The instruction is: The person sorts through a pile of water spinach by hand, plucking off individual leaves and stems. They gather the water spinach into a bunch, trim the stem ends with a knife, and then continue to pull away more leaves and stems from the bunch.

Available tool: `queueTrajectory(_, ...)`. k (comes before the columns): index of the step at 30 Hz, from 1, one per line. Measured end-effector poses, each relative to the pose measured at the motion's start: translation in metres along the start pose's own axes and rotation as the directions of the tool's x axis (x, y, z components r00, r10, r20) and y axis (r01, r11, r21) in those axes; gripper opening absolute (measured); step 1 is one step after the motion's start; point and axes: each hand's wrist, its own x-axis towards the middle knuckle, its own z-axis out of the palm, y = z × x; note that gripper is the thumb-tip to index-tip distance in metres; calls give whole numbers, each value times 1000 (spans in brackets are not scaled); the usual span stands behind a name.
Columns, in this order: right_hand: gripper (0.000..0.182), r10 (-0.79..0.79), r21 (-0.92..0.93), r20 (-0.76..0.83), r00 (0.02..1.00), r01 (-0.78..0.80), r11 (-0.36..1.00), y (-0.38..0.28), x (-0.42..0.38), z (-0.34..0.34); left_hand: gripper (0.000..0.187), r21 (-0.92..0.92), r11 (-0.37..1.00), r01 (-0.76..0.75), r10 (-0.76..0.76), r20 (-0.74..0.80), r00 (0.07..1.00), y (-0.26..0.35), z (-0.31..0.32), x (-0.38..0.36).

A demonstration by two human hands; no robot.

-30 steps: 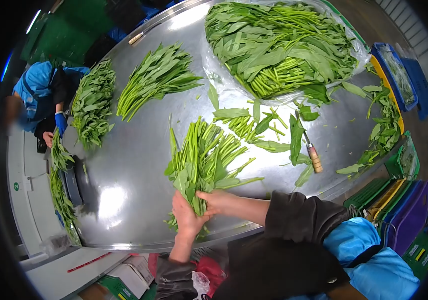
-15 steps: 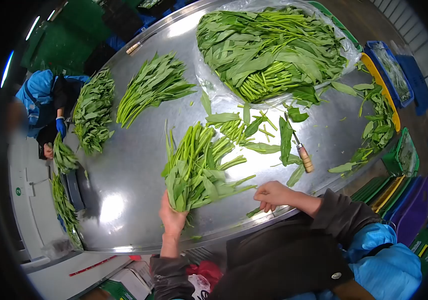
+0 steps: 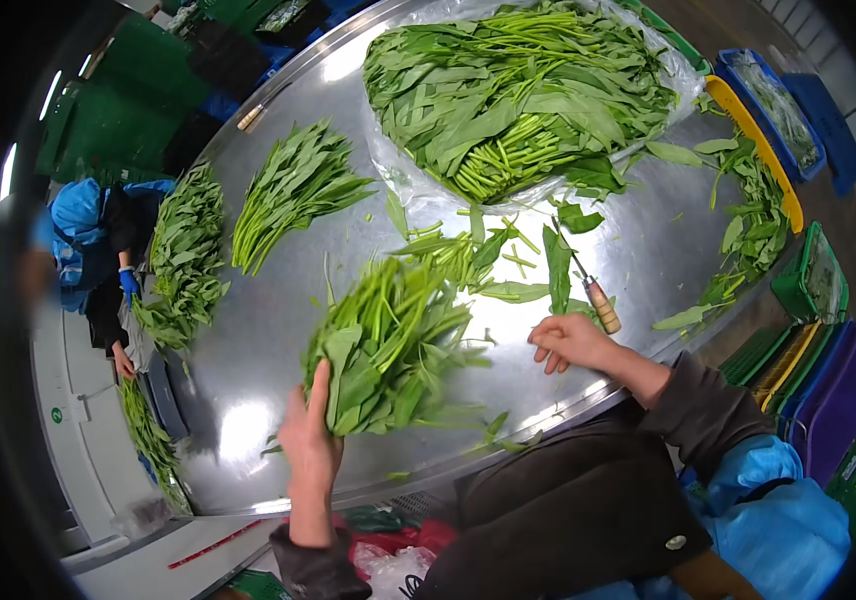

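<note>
My left hand (image 3: 310,425) grips a bunch of water spinach (image 3: 383,340) by its leafy end, thumb on top, over the near part of the steel table (image 3: 258,350). The green stems point away and to the right, slightly blurred. To the right, my right hand (image 3: 573,342) hangs with loosely bent fingers apart and nothing visible in them. Just beyond it lies a knife (image 3: 603,308) with a wooden handle, its thin blade partly beside a loose leaf (image 3: 558,270). Short cut stalks (image 3: 448,257) and leaves are scattered past the held bunch.
A large heap of water spinach (image 3: 528,100) rests on clear plastic at the back. Two bunches (image 3: 298,195) (image 3: 188,255) lie at the left, near a co-worker (image 3: 98,240) handling greens. Another wooden-handled tool (image 3: 251,117) lies by the far edge. Crates (image 3: 828,400) stand at right.
My left hand has shifted left, its thumb now over the leaves, and the bunch has moved with it. My right hand has moved slightly up and right, nearer the knife.
</note>
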Motion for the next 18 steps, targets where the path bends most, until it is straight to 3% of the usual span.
queueTrajectory(2, 27, -32, 42, -36, 999, 34, 999, -9, 8, -6, 88, 156, 975, -158, 187, -192, 964, 5, -4, -4)
queueTrajectory(3, 27, -53, 8, -18, 998, 53, 999, -11, 13, -3, 82, 91, 982, -165, 172, -85, 981, -4, 10, -4)
queueTrajectory(4, 27, -71, -24, -1, 998, 71, 997, -11, 19, -1, 82, 94, 981, -167, 175, -83, 981, -17, 25, -4)
queueTrajectory(6, 28, -67, -1, 6, 998, 67, 998, -19, 28, 2, 78, 331, 915, -231, 139, 279, 950, -37, 46, -4)
queueTrajectory(8, 38, -211, -134, 50, 976, 216, 967, -37, 34, -3, 77, 332, 921, -201, 110, 274, 955, -30, 36, -5)
queueTrajectory(9, 38, -211, -132, 51, 976, 216, 968, -46, 38, -2, 77, 341, 912, -227, 198, 119, 973, -28, 30, -9)
queueTrajectory(10, 46, -305, -178, 41, 951, 307, 935, -57, 43, 0, 77, 357, 901, -248, 282, -44, 959, -24, 21, -11)
queueTrajectory(11, 56, -402, -224, 35, 915, 400, 889, -72, 48, 2, 76, 361, 897, -254, 281, -25, 959, -17, 7, -13)
queueTrajectory(12, 71, -348, -176, 43, 936, 350, 920, -92, 51, 8, 76, 371, 893, -255, 286, -30, 958, -11, -4, -13)
queueTrajectory(14, 79, -400, -133, 19, 917, 398, 908, -115, 67, 28, 74, 392, 875, -284, 376, -180, 909, -3, -17, -14)
queueTrajectory(16, 83, -602, -95, 8, 799, 600, 795, -134, 71, 48, 75, 376, 885, -275, 371, -212, 904, -2, -16, -20)
queueTrajectory(18, 81, -530, 1, 8, 848, 530, 848, -133, 55, 62, 78, 113, 979, -172, 201, -349, 915, 4, -1, -26)
